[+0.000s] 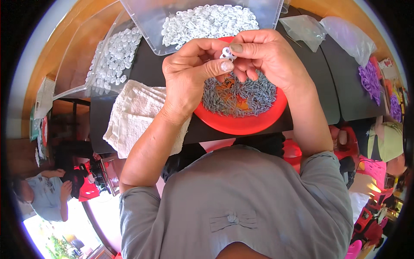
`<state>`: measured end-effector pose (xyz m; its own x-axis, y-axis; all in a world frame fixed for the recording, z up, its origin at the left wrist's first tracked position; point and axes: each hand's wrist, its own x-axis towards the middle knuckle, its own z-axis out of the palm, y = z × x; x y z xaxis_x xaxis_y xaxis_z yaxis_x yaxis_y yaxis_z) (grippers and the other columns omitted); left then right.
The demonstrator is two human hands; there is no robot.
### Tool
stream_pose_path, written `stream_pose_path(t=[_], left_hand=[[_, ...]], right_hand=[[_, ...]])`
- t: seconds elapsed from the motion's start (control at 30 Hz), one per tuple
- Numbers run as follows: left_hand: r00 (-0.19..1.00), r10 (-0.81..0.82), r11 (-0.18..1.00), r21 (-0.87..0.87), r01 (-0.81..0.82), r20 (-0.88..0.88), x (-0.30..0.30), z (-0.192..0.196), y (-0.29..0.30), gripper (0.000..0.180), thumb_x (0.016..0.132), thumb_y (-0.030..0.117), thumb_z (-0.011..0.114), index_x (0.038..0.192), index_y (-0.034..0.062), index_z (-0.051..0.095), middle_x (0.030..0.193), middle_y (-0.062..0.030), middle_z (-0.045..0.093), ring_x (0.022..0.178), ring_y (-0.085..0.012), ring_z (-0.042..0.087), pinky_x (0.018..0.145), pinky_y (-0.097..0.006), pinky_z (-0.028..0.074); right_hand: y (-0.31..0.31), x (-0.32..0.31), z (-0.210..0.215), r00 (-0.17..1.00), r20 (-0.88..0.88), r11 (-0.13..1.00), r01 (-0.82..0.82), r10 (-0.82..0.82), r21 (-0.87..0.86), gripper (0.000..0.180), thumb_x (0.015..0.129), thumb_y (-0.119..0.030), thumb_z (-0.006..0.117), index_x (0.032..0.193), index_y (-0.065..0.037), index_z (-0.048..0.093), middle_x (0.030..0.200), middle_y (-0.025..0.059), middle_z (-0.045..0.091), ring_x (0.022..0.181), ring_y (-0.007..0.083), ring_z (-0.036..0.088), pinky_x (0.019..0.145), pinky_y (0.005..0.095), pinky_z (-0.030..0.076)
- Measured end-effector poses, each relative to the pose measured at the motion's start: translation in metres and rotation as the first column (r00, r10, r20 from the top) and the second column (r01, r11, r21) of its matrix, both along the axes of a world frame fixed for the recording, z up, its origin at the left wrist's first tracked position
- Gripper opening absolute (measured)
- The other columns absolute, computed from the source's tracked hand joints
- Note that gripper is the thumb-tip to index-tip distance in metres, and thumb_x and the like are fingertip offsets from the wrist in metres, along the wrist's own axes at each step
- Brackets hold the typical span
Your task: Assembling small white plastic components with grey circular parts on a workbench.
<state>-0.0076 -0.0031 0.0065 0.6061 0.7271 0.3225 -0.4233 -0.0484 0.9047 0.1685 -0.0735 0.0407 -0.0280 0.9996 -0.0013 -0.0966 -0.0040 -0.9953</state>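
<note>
Small white plastic clip [226, 54], glossy, looped shape, pinched between fingertips of both hands, held just above far rim of red plate [241, 123]. Plate round, shallow, centre of dark table, heaped with small grey screws [248, 97].

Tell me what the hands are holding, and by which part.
A small white plastic piece, pinched at its edges between the fingers of the left hand and right hand.

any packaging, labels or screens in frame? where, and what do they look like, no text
Two clear plastic bags: far right of the dark table, crumpled, translucent.
Colourful printed packs: right edge by purple parts, red and white, too small to tell more.
Clear plastic bins: top, holding white parts, unlabelled.
No screens or signs.
</note>
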Motion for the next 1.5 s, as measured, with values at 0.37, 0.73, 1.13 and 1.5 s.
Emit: stream_pose_path(t=[0.37,0.73,1.13,1.5], left_hand=[[0.999,0.021,0.987,0.161,-0.025,0.031,-0.005,0.004,-0.009,0.023,0.083,-0.002,0.070,0.105,-0.0026,0.064,0.085,-0.0047,0.066,0.073,-0.0088,0.060,0.060,-0.021,0.048],[0.996,-0.001,0.993,0.121,-0.010,0.092,-0.008,0.002,-0.005,0.018,0.081,-0.004,0.071,0.097,-0.0036,0.063,0.084,-0.0074,0.066,0.076,-0.0127,0.065,0.065,-0.025,0.056],[0.762,0.624,0.671,0.381,-0.636,0.174,-0.068,0.074,0.030,0.019,0.079,-0.005,0.064,0.098,-0.0065,0.066,0.073,-0.0100,0.064,0.057,-0.0124,0.060,0.047,-0.023,0.047],[0.696,0.714,0.506,0.632,-0.586,0.074,-0.063,0.086,0.056,0.026,0.077,0.012,0.074,0.098,-0.0023,0.071,0.083,-0.0067,0.069,0.071,-0.0148,0.063,0.064,-0.023,0.048]], right_hand=[[-0.007,-0.011,0.008,0.999,-0.042,1.000,-0.006,0.005,-0.026,0.027,0.092,-0.024,0.064,0.084,0.001,0.063,0.067,0.0045,0.060,0.050,0.0119,0.057,0.043,0.0197,0.039],[-0.008,-0.020,0.004,0.981,-0.189,0.998,-0.058,0.051,-0.031,0.024,0.093,-0.020,0.063,0.081,0.001,0.061,0.057,-0.0006,0.047,0.046,0.0083,0.049,0.042,0.0183,0.031],[0.010,0.001,-0.013,0.956,0.243,0.986,0.158,-0.164,0.042,0.024,0.092,-0.024,0.062,0.087,-0.001,0.066,0.063,-0.0015,0.056,0.051,0.0071,0.052,0.046,0.0207,0.034],[0.011,-0.010,0.010,0.795,0.479,0.928,0.311,-0.371,0.203,0.012,0.088,-0.012,0.062,0.093,-0.002,0.068,0.071,-0.0022,0.060,0.062,0.0043,0.052,0.053,0.0199,0.038]])
